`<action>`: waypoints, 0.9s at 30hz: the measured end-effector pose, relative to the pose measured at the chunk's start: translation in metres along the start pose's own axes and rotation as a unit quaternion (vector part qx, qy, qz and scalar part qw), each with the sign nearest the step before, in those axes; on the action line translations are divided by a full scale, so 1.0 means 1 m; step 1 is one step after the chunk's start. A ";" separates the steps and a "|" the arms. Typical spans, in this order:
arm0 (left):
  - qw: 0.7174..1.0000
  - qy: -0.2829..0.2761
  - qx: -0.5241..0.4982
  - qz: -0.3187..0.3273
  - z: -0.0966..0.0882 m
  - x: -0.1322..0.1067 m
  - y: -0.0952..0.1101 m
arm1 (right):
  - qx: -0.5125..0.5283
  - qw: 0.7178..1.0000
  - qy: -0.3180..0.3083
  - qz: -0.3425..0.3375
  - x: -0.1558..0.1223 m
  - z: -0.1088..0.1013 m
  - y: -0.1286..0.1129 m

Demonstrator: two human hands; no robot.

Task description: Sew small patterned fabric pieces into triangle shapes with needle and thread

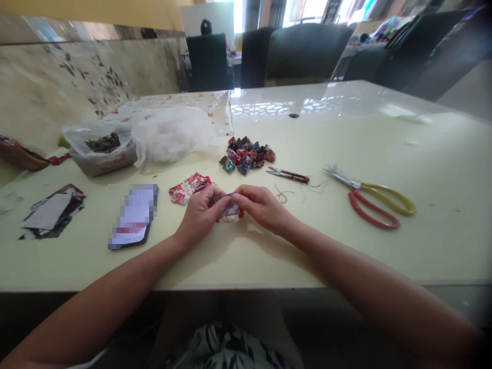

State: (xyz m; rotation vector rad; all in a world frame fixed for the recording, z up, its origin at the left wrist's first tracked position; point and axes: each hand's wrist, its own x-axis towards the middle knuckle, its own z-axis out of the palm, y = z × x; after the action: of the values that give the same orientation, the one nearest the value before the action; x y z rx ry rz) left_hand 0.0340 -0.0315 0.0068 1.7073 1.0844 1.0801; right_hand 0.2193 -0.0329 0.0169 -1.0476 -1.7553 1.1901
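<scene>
Between my two hands is a small piece of patterned fabric [231,209], pale on the side facing me, with a loop of thread hanging below it. My left hand [205,212] pinches its left side between thumb and fingers. On the other side my right hand [257,205] pinches the top edge, its fingertips close to the left thumb. Whether a needle is there I cannot tell. Just behind the left hand lie red flowered fabric pieces [188,188]. Beyond both hands sits a pile of small stuffed fabric pouches [246,155].
Thread snips [290,175] and large scissors [365,192] with red and yellow handles lie to the right, loose threads nearby. To the left are a phone [132,215], dark fabric scraps [56,210], a bag-lined tub of dried plant bits [102,154] and a white plastic bag [172,136].
</scene>
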 end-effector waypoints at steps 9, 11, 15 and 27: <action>0.998 0.036 0.036 0.039 0.005 -0.005 0.001 | 0.056 0.997 -0.044 0.024 0.000 0.006 0.005; 0.998 0.043 0.034 0.043 0.005 -0.006 0.002 | 0.031 0.999 -0.033 0.022 -0.001 0.006 0.003; 0.999 0.032 0.004 0.032 0.001 -0.003 0.003 | -0.054 0.998 -0.011 0.002 -0.004 0.006 0.000; 0.984 -0.147 -0.069 -0.069 -0.014 0.010 0.003 | -0.225 0.970 0.011 -0.093 -0.006 -0.001 -0.002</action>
State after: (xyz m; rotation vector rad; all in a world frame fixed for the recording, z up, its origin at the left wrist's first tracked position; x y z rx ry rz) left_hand 0.0237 -0.0200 0.0156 1.5971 0.9036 0.7683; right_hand 0.2219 -0.0383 0.0179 -1.1114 -2.1107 0.6751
